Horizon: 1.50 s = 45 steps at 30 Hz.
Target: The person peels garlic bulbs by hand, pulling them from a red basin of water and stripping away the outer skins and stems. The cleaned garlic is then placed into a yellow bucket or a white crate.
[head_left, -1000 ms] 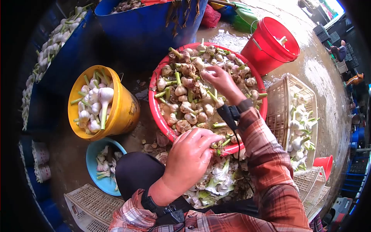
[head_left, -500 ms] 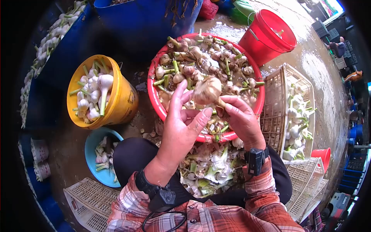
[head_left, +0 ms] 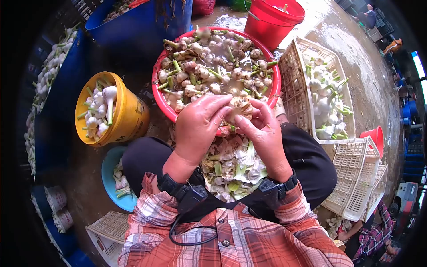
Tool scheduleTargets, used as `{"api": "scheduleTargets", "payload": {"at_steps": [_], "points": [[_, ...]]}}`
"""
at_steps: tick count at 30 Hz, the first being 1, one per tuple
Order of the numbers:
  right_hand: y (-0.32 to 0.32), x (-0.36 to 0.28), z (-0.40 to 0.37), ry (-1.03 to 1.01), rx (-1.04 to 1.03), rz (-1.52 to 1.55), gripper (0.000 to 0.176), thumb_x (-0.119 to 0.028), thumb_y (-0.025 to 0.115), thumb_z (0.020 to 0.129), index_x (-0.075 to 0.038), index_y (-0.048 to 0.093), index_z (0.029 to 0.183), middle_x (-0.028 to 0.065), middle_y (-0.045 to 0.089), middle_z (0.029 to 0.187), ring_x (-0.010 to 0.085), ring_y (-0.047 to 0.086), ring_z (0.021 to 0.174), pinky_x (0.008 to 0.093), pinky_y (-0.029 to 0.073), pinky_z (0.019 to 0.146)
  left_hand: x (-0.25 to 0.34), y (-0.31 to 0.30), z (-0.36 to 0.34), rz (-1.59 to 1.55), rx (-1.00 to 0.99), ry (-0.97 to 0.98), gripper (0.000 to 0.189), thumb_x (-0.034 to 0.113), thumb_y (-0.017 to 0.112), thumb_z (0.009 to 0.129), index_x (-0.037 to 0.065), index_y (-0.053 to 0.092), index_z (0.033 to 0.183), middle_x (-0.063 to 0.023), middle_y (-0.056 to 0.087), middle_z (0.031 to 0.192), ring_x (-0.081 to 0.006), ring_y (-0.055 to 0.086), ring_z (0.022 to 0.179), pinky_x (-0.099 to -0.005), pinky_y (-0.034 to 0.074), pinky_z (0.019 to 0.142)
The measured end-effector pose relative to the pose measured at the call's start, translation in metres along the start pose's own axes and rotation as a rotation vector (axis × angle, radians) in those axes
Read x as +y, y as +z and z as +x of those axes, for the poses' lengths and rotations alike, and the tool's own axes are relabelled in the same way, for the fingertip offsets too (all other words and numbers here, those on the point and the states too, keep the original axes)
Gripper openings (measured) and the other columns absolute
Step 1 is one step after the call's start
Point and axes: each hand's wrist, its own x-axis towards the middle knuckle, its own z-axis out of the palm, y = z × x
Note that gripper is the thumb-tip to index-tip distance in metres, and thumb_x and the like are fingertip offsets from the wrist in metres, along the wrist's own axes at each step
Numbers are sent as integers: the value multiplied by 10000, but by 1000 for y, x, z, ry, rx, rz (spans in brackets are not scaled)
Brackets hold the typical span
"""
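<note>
- Grips a garlic bulb [head_left: 240, 107] between both hands, just in front of the near rim of the red basin [head_left: 155, 86] full of unpeeled garlic.
- Curls the left hand [head_left: 200, 122] over the bulb's left side, fingers closed on it.
- Pinches the bulb's right side with the right hand [head_left: 263, 132].
- Holds it above a pile of peelings [head_left: 231, 164] between the knees.
- Keeps a yellow bucket [head_left: 133, 118] on the left and a white crate [head_left: 296, 93] on the right, both holding peeled garlic.
</note>
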Motion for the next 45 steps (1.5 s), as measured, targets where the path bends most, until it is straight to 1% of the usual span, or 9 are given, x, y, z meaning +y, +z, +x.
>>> {"api": "scheduleTargets", "payload": {"at_steps": [8,13,15,20,23,30,34,39,45], "points": [[-2,-4,-4,-334,32,-717,435,-117,764,838,-29,643,1246,57,557,907,104,585,730,263,529,641,0,3,-4,239,16,164,121,95,715,859,46,722,968,-103,707,954,-301,684,857,-357,543,757],[-14,7,-2,-233,-125,-358,451,-93,726,907,-36,586,1332,55,626,1025,109,626,924,270,552,791,-9,1,-3,309,-68,85,127,90,694,908,35,680,1021,-84,707,948,-235,699,873,-324,543,798],[-18,1,-8,-129,-145,-179,474,-92,709,931,-35,543,1372,66,633,1083,112,626,987,271,550,830,-19,3,-6,-557,-142,-420,151,97,645,977,22,643,1109,-55,702,1003,-152,689,945,-287,535,858],[-22,2,-10,-34,-44,-23,487,-95,693,962,-31,481,1396,79,649,1154,129,647,1040,278,548,885,-4,6,-7,-592,-48,-405,192,93,648,986,3,662,1155,-53,678,1047,-123,658,958,-273,535,851],[-13,10,-14,-107,-8,-101,471,-76,725,931,-38,485,1335,79,658,1128,127,662,996,270,553,857,-4,5,-8,-166,-57,-133,132,61,723,884,28,762,1006,-79,684,933,-173,670,855,-297,525,752],[-3,24,-15,-148,56,-95,486,-39,735,910,-39,473,1320,92,653,1149,142,663,1009,276,555,863,-4,10,-6,79,17,-44,102,76,725,864,10,723,941,-89,659,848,-195,654,737,-295,515,700],[-8,11,-15,40,11,232,490,-29,719,920,-32,468,1341,108,626,1200,169,640,1091,310,557,916,-10,11,-5,-544,-44,-445,99,110,695,888,18,701,924,-85,652,836,-186,667,724,-320,533,684],[-11,11,-17,-65,56,100,494,-12,726,910,-48,451,1319,102,615,1183,163,641,1090,305,558,917,1,6,-6,-217,-38,-102,124,113,713,877,53,732,984,-78,668,835,-216,663,775,-339,528,707],[4,25,-18,-228,133,-129,464,-9,745,894,-55,475,1268,76,632,1116,133,664,990,266,561,859,0,11,-7,69,21,30,115,67,717,849,42,740,958,-102,672,853,-279,667,788,-354,522,701]]}}
